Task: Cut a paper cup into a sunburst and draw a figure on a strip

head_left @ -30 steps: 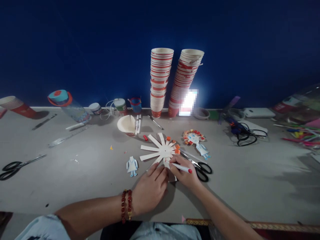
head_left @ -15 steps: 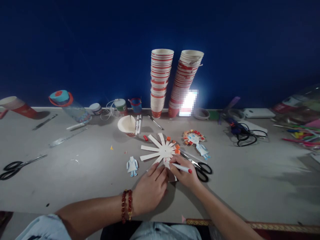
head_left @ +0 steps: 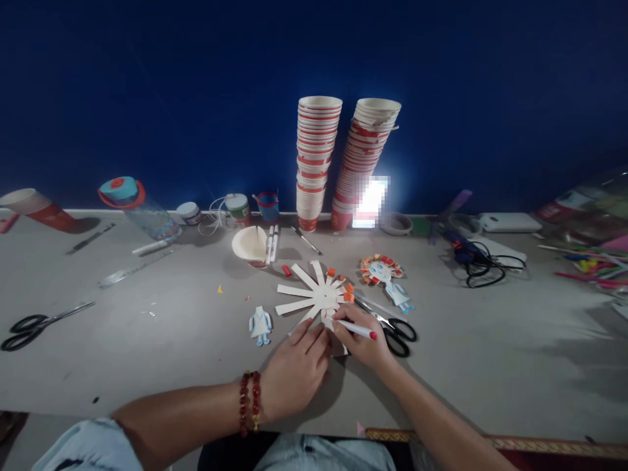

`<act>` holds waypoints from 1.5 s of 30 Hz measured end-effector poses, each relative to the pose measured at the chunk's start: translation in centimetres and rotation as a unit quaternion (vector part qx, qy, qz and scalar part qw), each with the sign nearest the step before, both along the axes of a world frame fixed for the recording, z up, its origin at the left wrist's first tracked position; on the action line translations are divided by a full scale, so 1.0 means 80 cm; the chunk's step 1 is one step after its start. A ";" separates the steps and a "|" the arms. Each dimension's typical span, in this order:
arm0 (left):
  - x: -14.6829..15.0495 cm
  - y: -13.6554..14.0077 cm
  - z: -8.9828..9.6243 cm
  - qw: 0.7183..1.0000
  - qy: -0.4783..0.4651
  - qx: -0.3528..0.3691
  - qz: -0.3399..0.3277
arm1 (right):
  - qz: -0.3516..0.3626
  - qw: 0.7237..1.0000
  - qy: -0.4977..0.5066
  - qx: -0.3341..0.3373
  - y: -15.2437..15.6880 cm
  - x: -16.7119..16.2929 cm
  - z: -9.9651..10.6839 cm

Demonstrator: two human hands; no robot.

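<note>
Paper sunburst [head_left: 321, 298]: flat on the grey table [head_left: 171, 347], just in front of both hands, long white strips toward the left and short curled orange tips [head_left: 348, 292] on the right.
Strip being marked: the near one, with faint red on it; best kept flat and pinned near the line, so the paper doesn't skid or buckle.
Marker [head_left: 358, 329]: red end up and rightward, slanting low; its tip is too small for me to tell whether it touches. Light, short strokes should suit such narrow paper.
Right hand [head_left: 367, 339]: fingers closed round the marker near its writing end, forearm slanting in from the lower right.
Left hand [head_left: 297, 371]: palm down, fingertips on the near strips, close beside the other; its thumb is hidden, so I can't tell whether it pinches.
Left wrist: two strands of beads [head_left: 256, 400], clear of the paper.
Scissors [head_left: 401, 330]: just beyond the right hand, near enough for the knuckles to catch.
</note>
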State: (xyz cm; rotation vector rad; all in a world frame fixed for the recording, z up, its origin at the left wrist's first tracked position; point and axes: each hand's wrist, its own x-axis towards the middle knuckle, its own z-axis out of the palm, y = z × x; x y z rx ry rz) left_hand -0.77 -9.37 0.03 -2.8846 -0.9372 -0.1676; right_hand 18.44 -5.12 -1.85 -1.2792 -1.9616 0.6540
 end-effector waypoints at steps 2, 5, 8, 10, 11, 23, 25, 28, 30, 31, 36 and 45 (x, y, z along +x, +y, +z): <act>0.000 0.000 0.000 1.000 0.000 -0.001 0.003 | -0.002 1.000 0.002 -0.004 0.000 0.000 0.000; 0.000 -0.001 0.000 1.000 -0.002 -0.005 0.003 | 0.002 1.000 0.004 -0.007 0.000 0.000 -0.001; 0.000 0.000 0.001 1.000 -0.001 -0.003 -0.001 | 0.002 1.000 -0.001 -0.009 0.000 0.000 -0.002; -0.001 0.000 0.001 1.000 0.000 -0.002 -0.002 | 0.002 1.000 -0.002 -0.010 0.000 0.001 -0.003; -0.001 -0.001 0.001 1.000 0.000 -0.001 -0.001 | 0.003 1.000 -0.003 -0.010 0.000 0.001 -0.003; -0.001 -0.002 0.001 1.000 -0.004 0.003 -0.005 | 0.007 1.000 -0.004 0.000 0.001 0.000 -0.002; -0.001 -0.002 0.001 1.000 -0.007 0.004 -0.005 | 0.007 1.000 -0.001 0.000 0.001 0.000 -0.002; 0.000 -0.002 0.001 1.000 -0.011 0.007 -0.004 | 0.008 1.000 0.003 -0.005 0.000 0.000 0.000; -0.001 -0.002 0.001 1.000 -0.013 0.008 -0.005 | 0.011 1.000 0.004 -0.010 0.000 0.000 0.001; -0.001 -0.002 0.000 1.000 -0.013 0.008 -0.007 | 0.013 1.000 0.004 -0.013 0.000 0.000 0.001; 0.000 -0.002 0.000 1.000 -0.014 0.010 -0.006 | 0.012 1.000 0.004 -0.015 0.000 0.000 0.002; 0.000 -0.004 -0.001 1.000 -0.024 0.014 -0.004 | 0.021 1.000 -0.011 -0.011 0.000 0.001 -0.001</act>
